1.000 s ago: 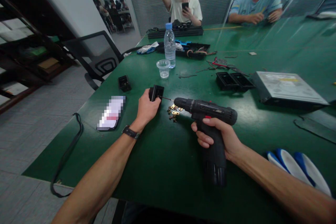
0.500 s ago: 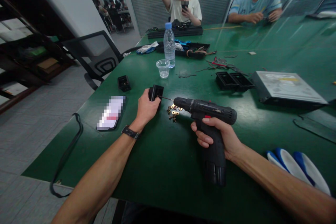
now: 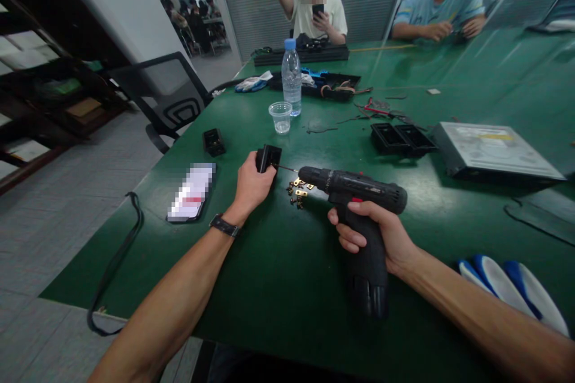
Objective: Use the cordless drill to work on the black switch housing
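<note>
My left hand (image 3: pixel 255 182) grips a small black box-shaped part (image 3: pixel 269 158) on the green table (image 3: pixel 269 287). In my right hand (image 3: pixel 381 230) is a black cordless drill (image 3: pixel 354 185), held by its handle with the index finger by the red trigger. The drill's long thin bit points left and its tip reaches the black part; the exact contact point is too small to tell. Brass plates (image 3: pixel 301 193) and several small screws (image 3: pixel 296 202) lie just below the bit, between my hands.
A phone (image 3: pixel 193 194) and a black box (image 3: pixel 213 142) lie left. Beyond are a plastic cup (image 3: pixel 281 119), a bottle (image 3: pixel 291 81) and loose wires. Rightward sit black boxes (image 3: pixel 402 139), a metal case (image 3: pixel 498 146) and gloves (image 3: pixel 516 287). Two people sit across the table.
The whole view has shifted very slightly. Both hands, the drill and the black part keep the same arrangement.
</note>
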The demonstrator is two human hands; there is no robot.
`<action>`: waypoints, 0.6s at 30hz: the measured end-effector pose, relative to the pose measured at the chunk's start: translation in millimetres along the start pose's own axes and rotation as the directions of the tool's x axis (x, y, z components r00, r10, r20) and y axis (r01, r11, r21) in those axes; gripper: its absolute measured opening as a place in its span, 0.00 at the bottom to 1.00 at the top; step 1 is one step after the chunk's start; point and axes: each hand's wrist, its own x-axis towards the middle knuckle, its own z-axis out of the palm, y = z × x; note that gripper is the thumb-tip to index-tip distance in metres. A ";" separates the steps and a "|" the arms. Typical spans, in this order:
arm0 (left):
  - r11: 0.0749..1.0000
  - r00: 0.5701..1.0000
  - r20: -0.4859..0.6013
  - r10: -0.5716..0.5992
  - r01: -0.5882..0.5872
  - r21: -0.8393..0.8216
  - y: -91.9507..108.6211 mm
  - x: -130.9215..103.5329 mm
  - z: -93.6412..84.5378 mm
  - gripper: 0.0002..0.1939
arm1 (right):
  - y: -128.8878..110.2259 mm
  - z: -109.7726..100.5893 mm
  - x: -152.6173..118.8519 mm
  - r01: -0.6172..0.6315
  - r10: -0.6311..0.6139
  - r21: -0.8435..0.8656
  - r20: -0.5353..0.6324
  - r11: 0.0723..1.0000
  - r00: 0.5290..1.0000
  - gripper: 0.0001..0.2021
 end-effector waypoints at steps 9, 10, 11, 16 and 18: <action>1.000 1.000 0.002 -0.015 0.015 0.005 1.3 -0.6 -0.7 0.15 | 1.1 -2.0 0.9 0.003 -0.003 0.001 0.003 1.000 1.000 0.19; 1.000 1.000 0.001 -0.016 0.016 0.003 1.4 -0.7 -0.7 0.15 | 1.1 -2.1 0.8 0.003 -0.003 0.001 0.004 1.000 1.000 0.19; 1.000 1.000 0.000 -0.017 0.017 0.005 1.5 -0.8 -0.8 0.16 | 1.0 -2.2 0.8 0.002 -0.002 0.000 0.005 1.000 1.000 0.19; 1.000 1.000 0.006 -0.022 0.022 0.008 3.7 -0.6 -1.4 0.16 | 0.2 -1.2 0.3 -0.011 0.011 -0.008 0.000 1.000 1.000 0.18; 1.000 1.000 0.015 -0.026 0.026 0.006 4.7 -0.4 -2.0 0.15 | 0.1 -0.6 0.2 -0.009 0.009 -0.009 -0.006 1.000 1.000 0.18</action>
